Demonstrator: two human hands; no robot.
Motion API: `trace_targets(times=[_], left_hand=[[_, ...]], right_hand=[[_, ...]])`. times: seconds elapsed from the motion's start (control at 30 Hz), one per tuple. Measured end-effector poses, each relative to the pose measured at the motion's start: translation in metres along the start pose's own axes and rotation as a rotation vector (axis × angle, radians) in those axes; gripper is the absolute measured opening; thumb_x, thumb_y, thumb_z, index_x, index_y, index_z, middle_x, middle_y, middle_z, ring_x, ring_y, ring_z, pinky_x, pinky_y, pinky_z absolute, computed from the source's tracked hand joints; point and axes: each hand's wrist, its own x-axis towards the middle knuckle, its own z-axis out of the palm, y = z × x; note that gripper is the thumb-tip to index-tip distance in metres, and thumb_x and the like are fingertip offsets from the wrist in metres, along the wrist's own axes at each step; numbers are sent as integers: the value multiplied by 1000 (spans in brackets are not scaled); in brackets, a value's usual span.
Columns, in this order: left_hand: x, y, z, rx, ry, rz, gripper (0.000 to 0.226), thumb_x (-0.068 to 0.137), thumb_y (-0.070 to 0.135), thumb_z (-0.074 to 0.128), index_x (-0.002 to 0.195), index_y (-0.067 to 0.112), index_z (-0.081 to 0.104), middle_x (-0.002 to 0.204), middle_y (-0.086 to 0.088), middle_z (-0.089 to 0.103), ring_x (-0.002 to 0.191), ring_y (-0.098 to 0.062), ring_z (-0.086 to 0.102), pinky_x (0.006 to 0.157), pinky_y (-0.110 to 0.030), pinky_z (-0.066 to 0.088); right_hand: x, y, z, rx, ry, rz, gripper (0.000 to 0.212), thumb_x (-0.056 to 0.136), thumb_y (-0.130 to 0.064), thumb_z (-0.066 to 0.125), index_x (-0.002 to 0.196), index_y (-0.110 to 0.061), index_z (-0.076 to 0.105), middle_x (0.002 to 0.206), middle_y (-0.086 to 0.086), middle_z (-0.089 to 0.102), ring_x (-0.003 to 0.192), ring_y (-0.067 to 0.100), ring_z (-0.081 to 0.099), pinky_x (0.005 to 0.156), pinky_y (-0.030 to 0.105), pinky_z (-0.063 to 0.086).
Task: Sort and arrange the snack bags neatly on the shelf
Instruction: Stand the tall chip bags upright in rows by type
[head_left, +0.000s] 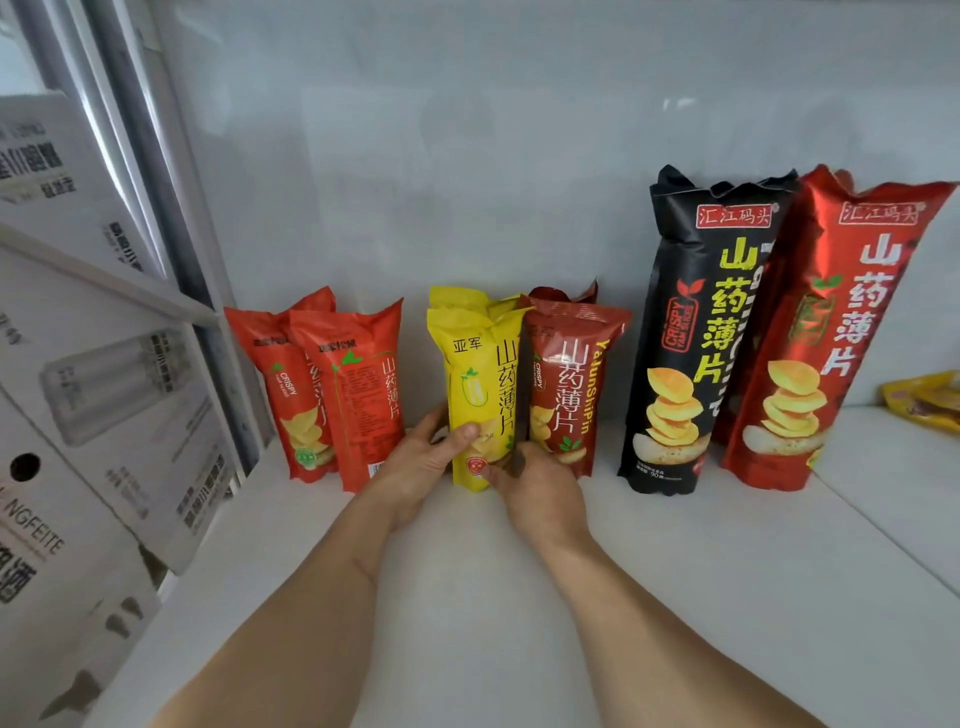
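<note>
Snack bags stand in a row on a white shelf (519, 597). A small yellow bag (480, 379) stands at the middle, with a second yellow bag just behind it. My left hand (421, 467) grips its lower left side, thumb across the front. My right hand (535, 488) holds its lower right edge, between it and the small dark red bag (569, 384). Two small orange-red bags (358, 395) stand to the left. A tall black bag (696, 332) and a tall red bag (831, 332) stand at the right.
Stacked white cartons (88, 374) and a metal upright (171, 208) close off the left side. A yellow packet (924, 400) lies flat at the far right. The grey back wall (467, 156) runs behind the bags.
</note>
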Motion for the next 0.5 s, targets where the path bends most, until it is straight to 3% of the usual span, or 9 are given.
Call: trace_targets(times=[0.13, 0.33, 0.5], left_hand=[[9, -4, 1, -11, -18, -18, 94, 61, 59, 82, 142, 23, 51, 126, -3, 70, 111, -21, 70, 99, -45, 54], [14, -7, 0, -9, 3, -18, 97, 61, 61, 83, 144, 24, 49, 126, -2, 71, 112, -21, 70, 99, -45, 53], [6, -3, 3, 43, 36, 9, 91, 67, 59, 79, 143, 18, 50, 130, -2, 68, 115, -17, 68, 96, -36, 55]], right_hand=[[4, 0, -1, 1, 26, 42, 39, 86, -50, 66, 105, -16, 63, 104, 3, 71, 96, 25, 64, 73, 32, 50], [6, 2, -1, 18, 35, 69, 42, 83, -55, 69, 97, -15, 61, 97, 2, 69, 90, 23, 63, 67, 30, 46], [-1, 1, -2, 39, 56, 53, 38, 82, -51, 70, 90, -18, 53, 95, 4, 68, 89, 26, 63, 65, 30, 43]])
